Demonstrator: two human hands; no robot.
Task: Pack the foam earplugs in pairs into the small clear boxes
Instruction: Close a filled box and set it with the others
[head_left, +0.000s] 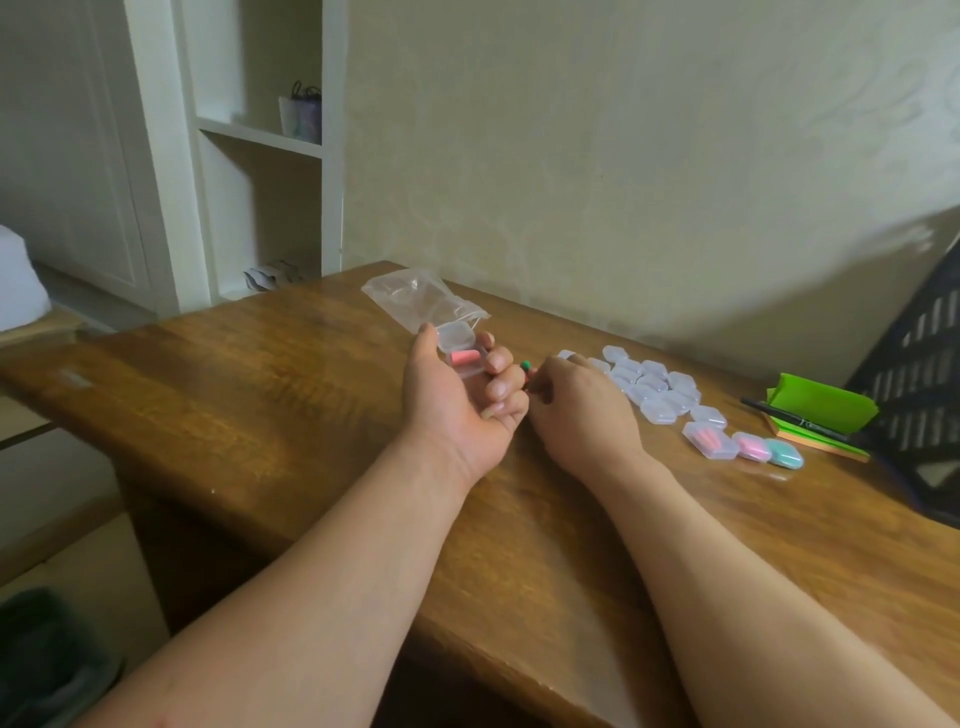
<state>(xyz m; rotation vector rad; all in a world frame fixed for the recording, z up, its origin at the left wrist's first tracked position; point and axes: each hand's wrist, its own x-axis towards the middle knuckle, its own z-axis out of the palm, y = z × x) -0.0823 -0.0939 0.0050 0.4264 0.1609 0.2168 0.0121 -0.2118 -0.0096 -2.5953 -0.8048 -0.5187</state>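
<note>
My left hand (457, 400), palm up, holds a small clear box (460, 348) with its lid open; one pink earplug (464, 357) lies inside it. My right hand (582, 410) rests knuckles up just right of it, fingertips pinched around loose earplugs; a green one (525, 365) shows between the two hands, and whatever else the fingers hold is hidden. Several empty clear boxes (654, 389) are clustered on the wooden table (291, 415) to the right. Three filled boxes sit at the cluster's near end: one with pink plugs (709, 442), one pink (751, 447), one teal (784, 453).
An empty clear zip bag (423, 299) lies on the table behind my left hand. A green notepad (821, 410) with a black pen (795, 420) sits at the right, beside a dark slatted chair (919, 364). White shelves (260, 140) stand at the back left.
</note>
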